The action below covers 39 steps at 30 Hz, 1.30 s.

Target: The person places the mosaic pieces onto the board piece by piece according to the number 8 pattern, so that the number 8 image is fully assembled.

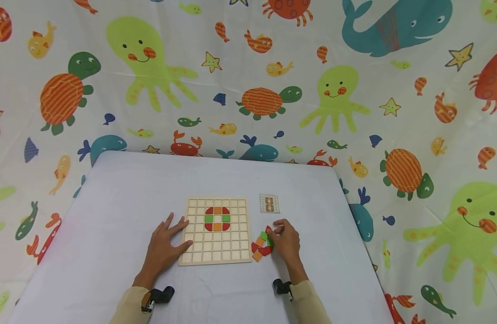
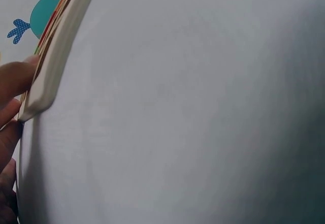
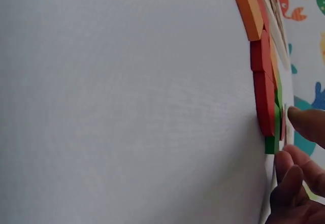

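Note:
A wooden grid board (image 1: 216, 252) lies on the table. Near its upper middle, red, orange and green pieces (image 1: 217, 210) form a ring around one bare cell. My left hand (image 1: 163, 245) rests at the board's left edge with thumb and fingers spread; the left wrist view shows fingers (image 2: 18, 79) touching the board's side (image 2: 61, 56). Right of the board lies a small pile of loose red, green and orange pieces (image 1: 260, 242). My right hand (image 1: 286, 240) is at the pile's upper end, thumb and forefinger parted beside a red piece (image 1: 268, 228) and a green block (image 3: 271, 145).
A small pattern card (image 1: 270, 203) with a printed grid and coloured design lies beyond the pile. White cloth covers the table (image 1: 131, 193). A sea-animal curtain (image 1: 232, 54) hangs behind it. Both wrists wear black cameras (image 1: 162, 294).

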Motion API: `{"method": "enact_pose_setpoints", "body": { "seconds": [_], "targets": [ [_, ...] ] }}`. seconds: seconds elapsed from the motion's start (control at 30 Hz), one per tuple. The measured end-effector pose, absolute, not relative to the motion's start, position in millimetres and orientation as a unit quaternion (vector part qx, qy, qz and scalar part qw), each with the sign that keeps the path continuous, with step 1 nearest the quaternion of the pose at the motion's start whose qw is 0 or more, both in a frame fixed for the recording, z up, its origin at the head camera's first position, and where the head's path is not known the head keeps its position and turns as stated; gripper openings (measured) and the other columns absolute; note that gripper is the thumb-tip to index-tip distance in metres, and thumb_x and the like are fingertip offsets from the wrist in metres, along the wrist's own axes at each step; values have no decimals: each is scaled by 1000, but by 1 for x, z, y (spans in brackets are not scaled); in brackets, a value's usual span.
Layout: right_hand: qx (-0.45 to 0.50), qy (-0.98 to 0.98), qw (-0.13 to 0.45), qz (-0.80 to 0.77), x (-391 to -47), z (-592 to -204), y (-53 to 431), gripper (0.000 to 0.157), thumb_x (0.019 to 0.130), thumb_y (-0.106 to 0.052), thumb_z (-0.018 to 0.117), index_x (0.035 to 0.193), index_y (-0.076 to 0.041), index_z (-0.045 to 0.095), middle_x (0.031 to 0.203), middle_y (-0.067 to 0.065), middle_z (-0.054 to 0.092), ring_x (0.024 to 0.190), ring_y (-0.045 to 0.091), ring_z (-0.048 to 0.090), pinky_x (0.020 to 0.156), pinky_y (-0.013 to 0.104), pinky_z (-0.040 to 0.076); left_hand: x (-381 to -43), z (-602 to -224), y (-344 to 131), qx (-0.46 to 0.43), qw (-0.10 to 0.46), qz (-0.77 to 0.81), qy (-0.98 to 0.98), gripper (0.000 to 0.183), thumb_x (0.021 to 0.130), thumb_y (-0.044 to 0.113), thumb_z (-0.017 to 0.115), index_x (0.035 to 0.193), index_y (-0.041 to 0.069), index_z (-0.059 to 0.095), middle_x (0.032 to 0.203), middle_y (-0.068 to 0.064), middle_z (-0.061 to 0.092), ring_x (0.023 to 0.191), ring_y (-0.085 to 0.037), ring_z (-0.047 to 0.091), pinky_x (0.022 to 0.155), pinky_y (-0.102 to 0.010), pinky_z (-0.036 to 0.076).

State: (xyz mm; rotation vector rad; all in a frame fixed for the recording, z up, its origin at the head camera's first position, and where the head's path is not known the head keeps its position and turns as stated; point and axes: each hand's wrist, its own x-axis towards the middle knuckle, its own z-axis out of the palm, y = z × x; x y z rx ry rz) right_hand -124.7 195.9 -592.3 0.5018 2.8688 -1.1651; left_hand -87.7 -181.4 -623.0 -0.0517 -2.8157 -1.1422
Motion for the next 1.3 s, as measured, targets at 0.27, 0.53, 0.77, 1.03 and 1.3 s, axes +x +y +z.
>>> {"method": "enact_pose_setpoints", "body": {
  "seconds": [0.27, 0.53, 0.77, 1.03, 1.3],
  "targets": [
    [144, 919, 17, -366, -129, -589, 189, 18, 92, -19, 84, 99, -14, 68, 88, 3, 66, 81, 19, 59, 65, 29, 45, -88, -623, -181, -15, 47, -375, -926, 71, 84, 34, 89, 147, 12, 64, 167, -31, 36, 155, -56, 32, 125, -73, 22],
    [102, 900, -28, -423, -125, -588, 165, 18, 93, -20, 83, 103, -20, 69, 85, -2, 68, 64, 13, 54, 50, 26, 42, -87, -623, -181, -21, 56, -373, -926, 71, 84, 33, 89, 146, 11, 65, 166, -32, 38, 154, -57, 33, 124, -74, 23],
    [-11, 890, -35, -454, -118, -591, 117, 16, 92, -15, 82, 106, -19, 75, 79, -4, 69, 60, 4, 51, 51, 21, 41, -88, -624, -181, -21, 56, -370, -927, 70, 84, 34, 89, 146, 11, 66, 166, -32, 37, 154, -57, 33, 124, -74, 23],
    [-67, 886, -1, -459, -113, -592, 71, 11, 97, -20, 78, 107, -21, 75, 81, -8, 68, 68, 0, 53, 59, 18, 47, -88, -622, -179, -16, 46, -374, -926, 70, 84, 34, 88, 147, 11, 65, 167, -33, 35, 154, -59, 32, 125, -74, 23],
    [-92, 877, 33, -470, -114, -584, 62, 17, 94, -27, 82, 109, -19, 82, 89, -10, 77, 72, 1, 56, 65, 17, 51, -88, -622, -181, -17, 47, -367, -929, 70, 84, 34, 88, 147, 12, 65, 167, -32, 36, 154, -59, 33, 125, -74, 23]
  ]
}}
